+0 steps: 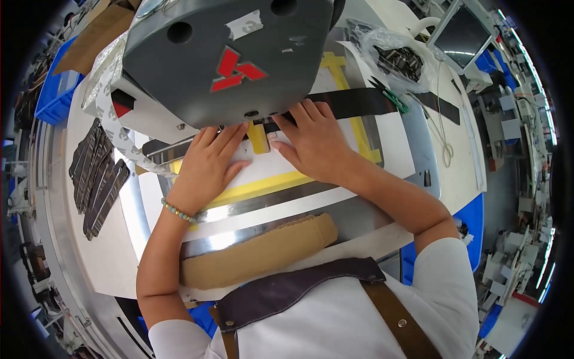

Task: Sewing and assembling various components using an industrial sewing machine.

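Note:
Under the grey head of a sewing machine (179, 72), a dark strap (350, 103) runs crosswise over a white sheet (391, 140) edged with yellow tape. My left hand (203, 164) lies by the left part of the strap, fingers stretched toward the machine head and thumb apart. To the right, my right hand (317, 143) rests with its fingertips on the strap and its thumb on the sheet. Between the hands sits a short yellow tape piece (258, 139). The machine head hides the stitching spot and some fingertips.
Green-handled scissors (391, 99) lie at the strap's right end. A clear bag (397, 60) of dark pieces stands at the back right, a screen (463, 36) beyond it. Dark striped pieces (98, 176) lie at left. A brown padded roll (257, 251) lines the near edge.

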